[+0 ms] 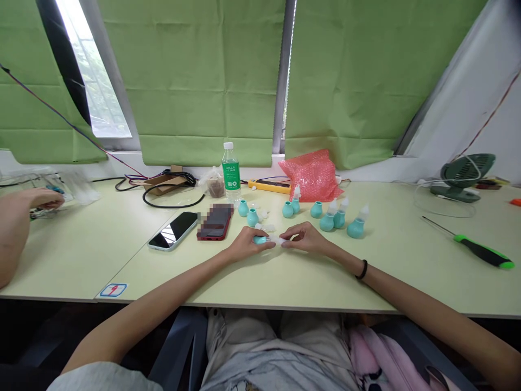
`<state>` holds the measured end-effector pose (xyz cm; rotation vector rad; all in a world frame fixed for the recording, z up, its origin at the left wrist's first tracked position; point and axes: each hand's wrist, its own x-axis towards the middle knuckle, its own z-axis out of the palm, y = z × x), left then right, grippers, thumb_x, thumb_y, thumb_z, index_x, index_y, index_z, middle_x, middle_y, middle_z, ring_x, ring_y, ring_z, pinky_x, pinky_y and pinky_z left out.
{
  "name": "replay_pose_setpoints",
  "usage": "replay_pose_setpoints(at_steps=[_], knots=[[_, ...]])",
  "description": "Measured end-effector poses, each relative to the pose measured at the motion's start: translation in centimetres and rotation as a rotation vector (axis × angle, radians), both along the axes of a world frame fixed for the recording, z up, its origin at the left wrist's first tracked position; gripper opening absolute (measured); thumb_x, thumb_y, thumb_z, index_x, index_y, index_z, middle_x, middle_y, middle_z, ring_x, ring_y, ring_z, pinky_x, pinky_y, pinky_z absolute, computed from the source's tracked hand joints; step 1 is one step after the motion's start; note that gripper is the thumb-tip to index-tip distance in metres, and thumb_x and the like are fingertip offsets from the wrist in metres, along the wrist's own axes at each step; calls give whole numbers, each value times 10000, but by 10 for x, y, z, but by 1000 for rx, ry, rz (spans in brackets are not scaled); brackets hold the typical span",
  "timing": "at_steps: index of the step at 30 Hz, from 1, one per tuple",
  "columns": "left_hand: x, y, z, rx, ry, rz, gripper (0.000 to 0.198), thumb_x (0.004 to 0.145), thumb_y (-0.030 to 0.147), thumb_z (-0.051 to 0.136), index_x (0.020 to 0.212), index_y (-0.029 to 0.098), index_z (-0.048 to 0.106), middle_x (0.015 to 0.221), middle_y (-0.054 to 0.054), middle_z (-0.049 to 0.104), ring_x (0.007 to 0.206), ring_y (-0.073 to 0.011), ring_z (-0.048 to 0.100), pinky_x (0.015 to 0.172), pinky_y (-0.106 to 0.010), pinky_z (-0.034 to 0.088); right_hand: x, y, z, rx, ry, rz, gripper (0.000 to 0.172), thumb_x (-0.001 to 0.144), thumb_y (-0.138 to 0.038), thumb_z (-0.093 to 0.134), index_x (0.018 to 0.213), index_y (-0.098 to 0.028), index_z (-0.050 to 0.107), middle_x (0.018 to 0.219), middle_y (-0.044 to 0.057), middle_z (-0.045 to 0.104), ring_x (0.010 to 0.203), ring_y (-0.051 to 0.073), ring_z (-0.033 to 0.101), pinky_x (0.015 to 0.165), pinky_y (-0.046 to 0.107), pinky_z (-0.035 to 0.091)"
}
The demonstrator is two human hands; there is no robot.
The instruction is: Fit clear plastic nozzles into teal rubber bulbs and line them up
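1. At eleven o'clock from my work, an open teal bulb stood on the counter.
2. My left hand had its fingers wrapped round the held bulb, near the front; firm without squashing seemed wise.
3. At three o'clock, my right fingers pinched a whitish nozzle; I couldn't tell whether it was seated, so I judged straight alignment vital.
4. At two o'clock from that grip, a nozzle-fitted bulb stood upright, needing elbow room.

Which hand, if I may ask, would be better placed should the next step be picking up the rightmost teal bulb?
Probably the right hand: it is nearer that rightmost teal bulb, though it pinches a whitish piece. The left hand, farther away, holds another teal bulb.
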<state>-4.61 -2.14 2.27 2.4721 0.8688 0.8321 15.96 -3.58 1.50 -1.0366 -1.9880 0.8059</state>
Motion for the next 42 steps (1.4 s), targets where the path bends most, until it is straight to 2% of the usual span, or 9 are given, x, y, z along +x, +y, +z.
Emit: replay_pose_setpoints(at_steps=[7,13,17,22,30,34,38,42], knots=[[2,-4,5,-15,-35,0,352,674,413,495,686,91,637,583,-4,570,560,-94,443,525,-184,316,-6,-7,9,116,78,-67,295,608,-301,615,861,-150,633,806,66,599,725,157,557,577,253,490],[5,-8,3,-64,-31,-36,339,661,410,512,682,96,637,578,-4,566,560,-95,449,530,-186,323,-5,-10,19,64,76,10,287,597,-276,628,856,-152,632,809,65,602,739,161,555,607,271,490],[4,-6,4,-116,-72,-31,357,672,428,489,679,99,628,574,-1,554,557,-94,449,517,-187,322,-1,-11,22,61,95,4,263,587,-267,637,822,-150,638,776,62,605,712,153,555,600,269,491],[2,-3,3,-174,-94,-29,372,679,441,474,657,97,614,536,3,528,526,-84,433,487,-185,311,1,-13,19,85,30,35,269,589,-282,634,826,-154,640,751,53,596,677,141,551,566,255,493],[2,-6,6,-96,-52,-33,363,663,426,495,669,91,633,548,7,532,532,-86,423,493,-188,302,-4,-12,11,100,36,24,272,604,-290,625,847,-170,643,740,45,594,662,130,546,514,221,468],[3,-7,7,-29,-30,-19,373,684,425,474,650,85,623,546,5,523,532,-80,409,492,-185,291,-4,-10,8,38,132,16,271,586,-265,641,835,-158,647,728,48,598,618,124,552,476,215,449],[4,-10,4,80,18,19,378,699,424,462,613,88,612,505,0,511,504,-76,405,488,-186,286,-4,-10,7,-122,227,47,263,555,-255,662,791,-138,655,663,32,595,541,112,553,513,252,478],[6,-12,-2,201,10,56,347,706,414,461,708,110,628,589,-41,583,531,-101,472,520,-201,323,-5,-12,9,-266,293,53,299,530,-263,676,789,-117,650,654,37,611,525,113,561,554,287,500]])
